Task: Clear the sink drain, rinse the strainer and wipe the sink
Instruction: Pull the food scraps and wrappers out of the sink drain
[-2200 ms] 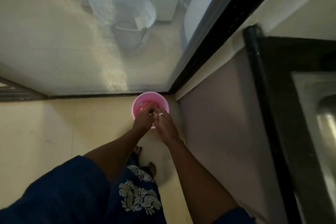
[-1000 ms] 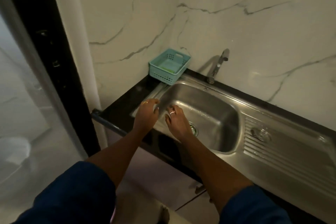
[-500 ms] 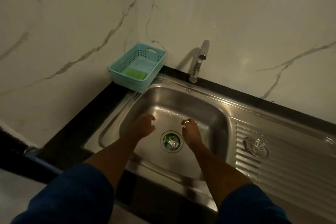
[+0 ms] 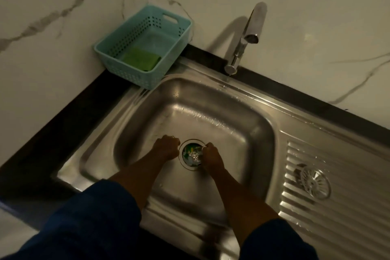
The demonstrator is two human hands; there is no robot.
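Observation:
The steel sink [image 4: 211, 99] has a round drain [image 4: 191, 154] filled with green, white and foil-like scraps. My left hand [image 4: 166, 148] rests on the basin floor at the drain's left rim, fingers curled, with nothing visible in it. My right hand [image 4: 212, 157] is at the drain's right rim, its fingertips down against the scraps; whether they grip any is hidden. A round metal strainer [image 4: 314, 182] lies on the ribbed drainboard to the right, apart from both hands.
A chrome faucet [image 4: 245, 34] stands behind the basin, with no water running. A teal plastic basket [image 4: 118, 48] holding a green scrub pad [image 4: 141, 59] sits at the back left corner on the black counter [image 4: 52, 133]. Marble wall behind.
Earlier my hands were over a pink bin on the floor. I turned to the sink, and both hands have dropped from above the basin to either side of the drain.

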